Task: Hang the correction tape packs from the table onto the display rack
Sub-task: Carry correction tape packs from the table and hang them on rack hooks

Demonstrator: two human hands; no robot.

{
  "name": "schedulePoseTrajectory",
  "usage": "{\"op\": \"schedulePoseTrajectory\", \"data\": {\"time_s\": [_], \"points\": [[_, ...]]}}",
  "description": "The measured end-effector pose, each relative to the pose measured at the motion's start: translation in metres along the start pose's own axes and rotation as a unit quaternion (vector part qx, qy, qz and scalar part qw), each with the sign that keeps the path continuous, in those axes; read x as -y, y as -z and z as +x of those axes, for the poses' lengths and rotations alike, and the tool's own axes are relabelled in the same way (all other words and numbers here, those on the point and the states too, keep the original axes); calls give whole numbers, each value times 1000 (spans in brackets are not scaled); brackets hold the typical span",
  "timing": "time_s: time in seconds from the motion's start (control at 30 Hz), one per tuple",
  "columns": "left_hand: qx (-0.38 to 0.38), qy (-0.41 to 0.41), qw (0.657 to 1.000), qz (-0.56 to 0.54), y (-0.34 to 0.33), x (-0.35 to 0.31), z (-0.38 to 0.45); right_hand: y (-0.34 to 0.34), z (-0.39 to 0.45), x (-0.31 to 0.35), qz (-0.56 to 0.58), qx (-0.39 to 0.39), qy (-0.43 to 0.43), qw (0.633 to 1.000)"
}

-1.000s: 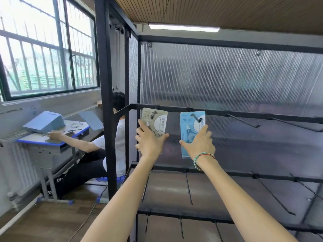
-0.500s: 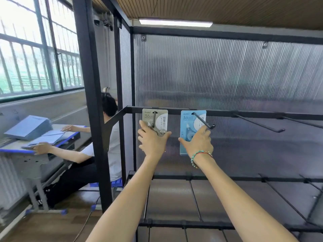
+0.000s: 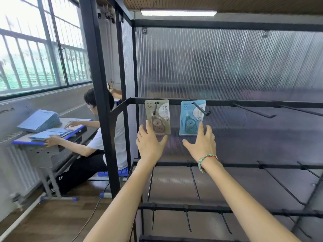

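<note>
With both packs on hooks of the top rail (image 3: 244, 103), you ease your spread-fingered left hand (image 3: 150, 144) off the beige pack (image 3: 158, 117) and your spread-fingered right hand (image 3: 202, 143) off the blue pack (image 3: 191, 119) gently.

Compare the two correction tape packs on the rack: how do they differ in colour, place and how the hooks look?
The beige pack hangs left of the blue pack. The beige pack's hook points almost straight at the camera and looks short; the blue pack's hook slants to the right and looks longer. The left hand overlaps the beige pack's lower edge; the right hand reaches the blue pack's bottom right corner. Both packs hang upright on the same top bar and show "36".
</note>
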State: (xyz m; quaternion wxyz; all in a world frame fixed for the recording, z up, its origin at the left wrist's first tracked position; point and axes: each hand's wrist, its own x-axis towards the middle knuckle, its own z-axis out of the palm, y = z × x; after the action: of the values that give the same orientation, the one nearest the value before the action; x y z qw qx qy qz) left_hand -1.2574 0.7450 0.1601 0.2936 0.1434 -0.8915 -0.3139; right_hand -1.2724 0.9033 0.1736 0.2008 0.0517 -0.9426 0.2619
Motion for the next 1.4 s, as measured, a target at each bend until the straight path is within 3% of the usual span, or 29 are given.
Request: {"op": "schedulePoseTrajectory", "data": {"time_s": [0.13, 0.33, 0.57, 0.83, 1.23, 1.4], "points": [[20, -61, 997, 31, 12, 6, -39, 5, -29, -8, 27, 56, 60, 996], [4, -77, 996, 40, 37, 11, -104, 17, -78, -11, 74, 104, 132, 983], [-36, -23, 995, 92, 95, 44, -181, 21, -143, 23, 88, 154, 227, 958], [-110, 103, 970, 190, 224, 129, -255, 0, -234, 133, 105, 215, 357, 903], [-217, 288, 879, 313, 473, 262, -463, -41, -486, 353, 155, 300, 528, 779], [-228, 404, 808, 363, 545, 298, -565, -47, -592, 418, 173, 346, 584, 714]]}}
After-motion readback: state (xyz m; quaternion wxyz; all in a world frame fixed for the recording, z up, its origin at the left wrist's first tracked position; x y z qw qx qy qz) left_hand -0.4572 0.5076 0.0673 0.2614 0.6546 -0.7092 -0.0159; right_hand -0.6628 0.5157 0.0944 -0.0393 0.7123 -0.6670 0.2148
